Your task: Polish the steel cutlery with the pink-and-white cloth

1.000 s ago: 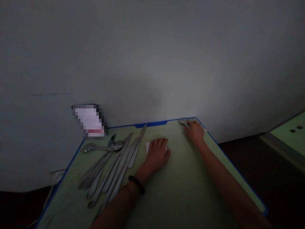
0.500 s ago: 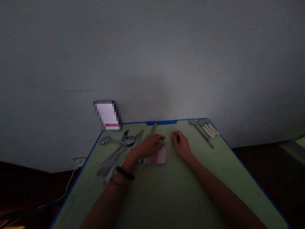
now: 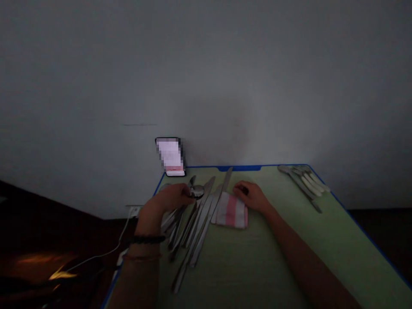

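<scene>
Spoon (image 3: 197, 192) at the left grip (image 3: 172, 198), folded cloth (image 3: 231, 211) near the right grip (image 3: 253, 196)

From my remote seat, through the head view, I found a pale cable (image 3: 95, 257) at the far left, rising to a white socket (image 3: 134, 210) low on the wall (image 3: 206, 77). Next came the left grip, a bare hand with a dark bracelet (image 3: 148, 239) and a reddish cord (image 3: 141, 257) at the wrist. Its thumb and fingers were bent close together right beside the spoon's bowl; I could not tell whether they had closed on anything. Behind it a device with a blurred bright screen (image 3: 170, 154) leaned at the table's back left corner.

The spoon lay on the table (image 3: 244, 266), among other metal pieces partly covered by the hand. Knives (image 3: 204, 205) fanned out to its right, blades pointing away from me. The cloth, striped pink and white, lay against the rightmost of them. Over its upper right edge the right grip was loosely curled, a dark hollow inside; I could not tell whether it held or touched anything. Well to the right, a long metal spoon (image 3: 301, 186) lay slanted beside several pale-handled pieces (image 3: 309, 183), near the blue-edged back corner.
</scene>
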Demonstrator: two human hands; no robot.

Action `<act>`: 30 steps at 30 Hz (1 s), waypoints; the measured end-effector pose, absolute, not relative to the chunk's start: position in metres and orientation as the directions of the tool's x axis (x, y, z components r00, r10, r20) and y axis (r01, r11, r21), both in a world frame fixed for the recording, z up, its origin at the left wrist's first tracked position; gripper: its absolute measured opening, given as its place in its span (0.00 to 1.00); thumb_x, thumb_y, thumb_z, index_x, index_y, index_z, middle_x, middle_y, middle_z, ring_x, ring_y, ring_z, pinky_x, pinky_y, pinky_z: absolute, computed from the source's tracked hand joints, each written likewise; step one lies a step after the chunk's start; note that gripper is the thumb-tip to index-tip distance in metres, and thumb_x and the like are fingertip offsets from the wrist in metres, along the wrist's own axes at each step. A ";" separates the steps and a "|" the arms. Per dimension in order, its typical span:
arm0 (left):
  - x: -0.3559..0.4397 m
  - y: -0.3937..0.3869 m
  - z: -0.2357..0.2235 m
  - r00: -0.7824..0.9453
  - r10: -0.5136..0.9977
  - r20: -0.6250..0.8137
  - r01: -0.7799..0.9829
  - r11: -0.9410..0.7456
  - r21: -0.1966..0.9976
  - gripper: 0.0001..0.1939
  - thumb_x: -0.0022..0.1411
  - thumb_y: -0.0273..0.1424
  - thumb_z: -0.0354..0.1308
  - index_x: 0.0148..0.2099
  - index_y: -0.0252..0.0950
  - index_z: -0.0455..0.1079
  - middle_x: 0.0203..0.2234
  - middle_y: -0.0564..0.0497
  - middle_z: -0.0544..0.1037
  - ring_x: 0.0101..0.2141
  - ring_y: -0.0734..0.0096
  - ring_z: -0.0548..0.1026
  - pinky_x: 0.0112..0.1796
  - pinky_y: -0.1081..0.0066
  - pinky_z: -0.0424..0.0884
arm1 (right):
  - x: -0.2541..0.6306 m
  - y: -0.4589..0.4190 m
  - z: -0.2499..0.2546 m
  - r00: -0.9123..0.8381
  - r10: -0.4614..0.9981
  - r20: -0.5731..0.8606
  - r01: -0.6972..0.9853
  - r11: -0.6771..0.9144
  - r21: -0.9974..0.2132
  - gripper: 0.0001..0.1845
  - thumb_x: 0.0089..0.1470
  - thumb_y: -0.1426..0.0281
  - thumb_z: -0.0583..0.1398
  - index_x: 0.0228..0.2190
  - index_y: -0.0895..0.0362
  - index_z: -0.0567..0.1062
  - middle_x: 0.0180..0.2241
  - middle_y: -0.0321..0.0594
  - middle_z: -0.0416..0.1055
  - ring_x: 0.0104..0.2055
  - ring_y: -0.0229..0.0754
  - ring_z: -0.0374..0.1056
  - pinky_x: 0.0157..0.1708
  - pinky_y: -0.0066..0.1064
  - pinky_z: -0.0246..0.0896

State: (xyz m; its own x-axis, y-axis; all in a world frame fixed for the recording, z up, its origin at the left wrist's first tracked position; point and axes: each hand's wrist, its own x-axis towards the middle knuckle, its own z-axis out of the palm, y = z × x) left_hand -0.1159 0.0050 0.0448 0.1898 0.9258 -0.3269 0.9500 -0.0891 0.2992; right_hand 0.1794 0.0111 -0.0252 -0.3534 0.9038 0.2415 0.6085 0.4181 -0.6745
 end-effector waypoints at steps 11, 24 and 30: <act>-0.104 0.002 0.034 0.139 0.889 -0.436 0.965 -0.023 0.261 0.09 0.44 0.29 0.59 0.32 0.37 0.70 0.25 0.51 0.78 0.25 0.67 0.75 0.24 0.74 0.65 | 0.180 0.011 -0.028 -0.383 0.901 0.205 0.656 0.422 -0.626 0.11 0.53 0.64 0.55 0.33 0.55 0.74 0.27 0.36 0.72 0.29 0.38 0.66 0.32 0.28 0.57; -0.098 0.005 0.037 0.337 0.874 -0.351 0.917 -0.221 0.331 0.06 0.47 0.32 0.59 0.30 0.38 0.74 0.27 0.52 0.78 0.30 0.68 0.74 0.29 0.75 0.63 | 0.184 0.013 -0.026 -0.498 0.843 0.204 0.611 0.508 -0.607 0.13 0.54 0.61 0.55 0.35 0.55 0.75 0.32 0.39 0.74 0.32 0.39 0.67 0.35 0.30 0.58; -0.098 0.007 0.048 0.375 0.881 -0.289 0.884 -0.245 0.399 0.10 0.52 0.37 0.56 0.29 0.37 0.74 0.23 0.54 0.76 0.27 0.71 0.73 0.27 0.76 0.61 | 0.184 0.014 -0.028 -0.494 0.832 0.253 0.599 0.536 -0.595 0.12 0.55 0.63 0.55 0.34 0.56 0.75 0.30 0.40 0.73 0.30 0.38 0.66 0.33 0.29 0.57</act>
State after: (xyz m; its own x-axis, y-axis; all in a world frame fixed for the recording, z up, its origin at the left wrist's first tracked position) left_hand -0.0983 0.0066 0.0482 0.3746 0.8811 -0.2886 0.8837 -0.2451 0.3987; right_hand 0.1842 0.0137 -0.0284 -0.4935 0.8323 0.2525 0.5990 0.5358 -0.5951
